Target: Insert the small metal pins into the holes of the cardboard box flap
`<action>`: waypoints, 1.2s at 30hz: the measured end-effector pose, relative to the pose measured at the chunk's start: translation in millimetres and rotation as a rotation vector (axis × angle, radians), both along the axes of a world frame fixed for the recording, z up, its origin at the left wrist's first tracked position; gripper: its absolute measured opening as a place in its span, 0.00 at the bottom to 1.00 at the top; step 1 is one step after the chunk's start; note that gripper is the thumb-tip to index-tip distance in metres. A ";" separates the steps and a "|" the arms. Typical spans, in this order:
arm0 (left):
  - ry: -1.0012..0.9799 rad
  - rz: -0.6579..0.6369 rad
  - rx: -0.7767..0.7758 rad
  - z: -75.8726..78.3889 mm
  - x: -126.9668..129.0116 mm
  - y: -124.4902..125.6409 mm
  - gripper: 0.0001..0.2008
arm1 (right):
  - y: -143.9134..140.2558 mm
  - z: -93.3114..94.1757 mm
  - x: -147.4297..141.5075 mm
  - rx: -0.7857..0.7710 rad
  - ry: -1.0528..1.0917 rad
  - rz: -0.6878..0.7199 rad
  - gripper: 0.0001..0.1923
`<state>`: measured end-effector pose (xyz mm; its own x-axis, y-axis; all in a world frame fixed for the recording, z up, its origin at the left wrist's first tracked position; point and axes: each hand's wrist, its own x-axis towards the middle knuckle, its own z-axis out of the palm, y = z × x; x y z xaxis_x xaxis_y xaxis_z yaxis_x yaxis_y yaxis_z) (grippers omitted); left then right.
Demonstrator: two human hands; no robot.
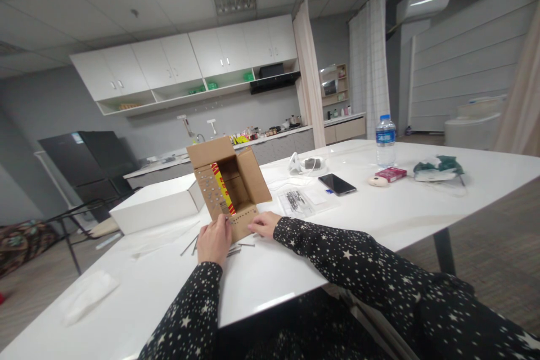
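Note:
A small open cardboard box (230, 185) lies on its side on the white table (379, 219), its opening facing me, with red and yellow print inside. Several screws stick through its left flap and a row of small holes runs along its lower flap. My left hand (214, 241) rests against the lower flap's left corner, fingers curled; whether it holds a screw is hidden. My right hand (264, 223) lies flat on the table, fingertips touching the flap's right end. Loose long screws (190, 245) lie on the table by my left hand.
A white flat box (156, 208) sits left of the cardboard box. A clear bag of screws (297, 201), a phone (336, 184), a water bottle (385, 141), a red packet (391, 174) and a green-and-white bundle (436, 169) lie further right. A folded white cloth (88, 295) lies near left.

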<state>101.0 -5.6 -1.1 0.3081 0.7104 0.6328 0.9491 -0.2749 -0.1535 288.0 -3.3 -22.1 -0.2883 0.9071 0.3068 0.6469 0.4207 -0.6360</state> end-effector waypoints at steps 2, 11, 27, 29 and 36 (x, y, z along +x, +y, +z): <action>-0.001 0.008 0.000 0.2 0.2 0.0 0.14 | 0.8 -0.6 0.0 0.005 -0.004 0.004 0.17; 0.042 -0.012 0.009 -1.7 2.4 0.3 0.15 | 2.5 -2.3 0.1 0.019 -0.018 0.006 0.17; 0.041 -0.050 0.001 -6.6 0.9 5.0 0.15 | -0.1 -0.6 -0.4 0.012 -0.002 -0.006 0.17; 0.042 -0.053 -0.005 -7.2 0.6 6.1 0.15 | 0.0 -0.8 -0.4 0.014 -0.001 -0.005 0.17; 0.036 -0.040 0.009 -8.5 0.1 7.3 0.15 | 1.4 -1.6 -0.6 0.018 -0.008 -0.002 0.17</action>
<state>101.0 1.7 -9.6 0.3584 0.6912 0.6275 0.9314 -0.3105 -0.1899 287.4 -2.0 -23.8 -0.2894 0.9017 0.3211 0.6527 0.4313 -0.6229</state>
